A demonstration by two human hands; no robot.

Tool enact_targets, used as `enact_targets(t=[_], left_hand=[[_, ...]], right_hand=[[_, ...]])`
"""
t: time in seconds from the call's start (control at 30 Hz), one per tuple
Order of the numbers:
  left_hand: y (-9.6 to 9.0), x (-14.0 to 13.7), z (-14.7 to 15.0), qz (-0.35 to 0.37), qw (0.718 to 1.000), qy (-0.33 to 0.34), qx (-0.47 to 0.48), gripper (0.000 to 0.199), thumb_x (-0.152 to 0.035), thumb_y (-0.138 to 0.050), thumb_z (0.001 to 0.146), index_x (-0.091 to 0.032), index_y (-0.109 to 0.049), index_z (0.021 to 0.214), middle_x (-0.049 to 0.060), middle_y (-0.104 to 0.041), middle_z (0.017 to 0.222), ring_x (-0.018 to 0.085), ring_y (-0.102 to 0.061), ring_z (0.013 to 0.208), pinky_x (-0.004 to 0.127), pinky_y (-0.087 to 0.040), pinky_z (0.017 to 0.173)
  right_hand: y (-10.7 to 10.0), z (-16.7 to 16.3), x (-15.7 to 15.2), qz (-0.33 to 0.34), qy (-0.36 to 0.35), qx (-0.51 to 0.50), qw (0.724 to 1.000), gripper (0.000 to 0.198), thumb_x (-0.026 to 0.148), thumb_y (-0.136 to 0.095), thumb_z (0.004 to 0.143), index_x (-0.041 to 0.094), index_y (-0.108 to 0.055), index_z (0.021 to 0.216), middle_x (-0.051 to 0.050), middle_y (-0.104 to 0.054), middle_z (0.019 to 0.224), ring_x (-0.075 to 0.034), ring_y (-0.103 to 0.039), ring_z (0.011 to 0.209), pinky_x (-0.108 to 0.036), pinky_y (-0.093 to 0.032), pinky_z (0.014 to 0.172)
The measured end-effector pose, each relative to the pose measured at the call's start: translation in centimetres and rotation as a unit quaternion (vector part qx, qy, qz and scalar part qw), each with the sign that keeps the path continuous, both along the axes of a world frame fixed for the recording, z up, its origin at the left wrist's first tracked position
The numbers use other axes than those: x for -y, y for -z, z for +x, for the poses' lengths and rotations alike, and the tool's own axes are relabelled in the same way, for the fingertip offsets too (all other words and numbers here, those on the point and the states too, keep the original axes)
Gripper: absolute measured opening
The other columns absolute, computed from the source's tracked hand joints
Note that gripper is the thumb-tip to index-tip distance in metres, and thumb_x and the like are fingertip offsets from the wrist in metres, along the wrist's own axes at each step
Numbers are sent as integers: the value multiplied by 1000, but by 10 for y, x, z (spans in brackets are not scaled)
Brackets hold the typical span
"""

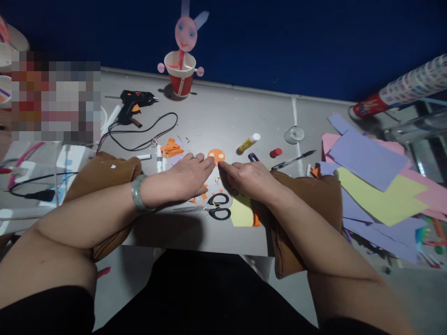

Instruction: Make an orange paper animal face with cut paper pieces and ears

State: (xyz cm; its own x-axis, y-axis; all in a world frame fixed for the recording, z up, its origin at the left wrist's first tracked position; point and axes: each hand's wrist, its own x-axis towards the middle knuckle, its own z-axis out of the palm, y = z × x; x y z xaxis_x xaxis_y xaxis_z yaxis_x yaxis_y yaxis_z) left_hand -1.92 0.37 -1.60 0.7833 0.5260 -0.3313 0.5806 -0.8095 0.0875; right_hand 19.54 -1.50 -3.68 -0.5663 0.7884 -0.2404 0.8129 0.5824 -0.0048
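Observation:
A small orange paper disc (218,153) with two yellow spots lies flat on the table between my hands. My left hand (190,176) rests flat with fingers stretched out, its fingertips at the disc's left lower edge. From the right, the index finger of my right hand (247,179) reaches to the disc's lower edge while the other fingers bend; nothing shows in its grasp. Below my hands lie black-handled scissors (220,213), orange paper scraps (195,201) and a yellow paper sheet (241,214). A yellow glue stick (247,143) and its red cap (275,152) are beyond my right hand.
A black glue gun (134,104) with a looping cord lies back left. A red paper cup (181,79) with a pink rabbit face stands at the back. Tape (294,135), a pen (293,159) and coloured paper sheets (370,158) are on the right, near stacked cups (415,83).

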Motion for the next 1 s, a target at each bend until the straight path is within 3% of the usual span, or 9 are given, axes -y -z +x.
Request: enact_targets(t=[0.17, 0.43, 1.0], left_hand=[[2, 0, 0, 5, 1000, 0, 0, 53, -35, -56, 93, -6, -53, 137, 18, -59, 133, 33, -54, 111, 41, -39, 84], [-1, -1, -1, 7, 1000, 0, 5, 50, -34, -55, 93, -7, -53, 135, 19, -59, 132, 32, -54, 111, 40, -38, 85], [-1, -2, -2, -5, 1000, -8, 4, 55, -33, -55, 93, -5, -50, 141, 22, -55, 136, 33, -53, 117, 41, -38, 90]], right_hand=[[-3, 2, -1, 14, 8, -4, 1000, 38, 20, -39, 98, 14, -64, 125, -11, -75, 86, -17, -58, 64, -32, -19, 58], [-2, -1, -1, -9, -3, 30, 1000, 42, 19, -41, 98, 16, -59, 136, -10, -76, 88, -17, -57, 64, -33, -16, 57], [1, -1, 0, -6, -11, 17, 1000, 41, 20, -40, 99, 18, -60, 135, -9, -75, 86, -15, -54, 61, -33, -15, 57]])
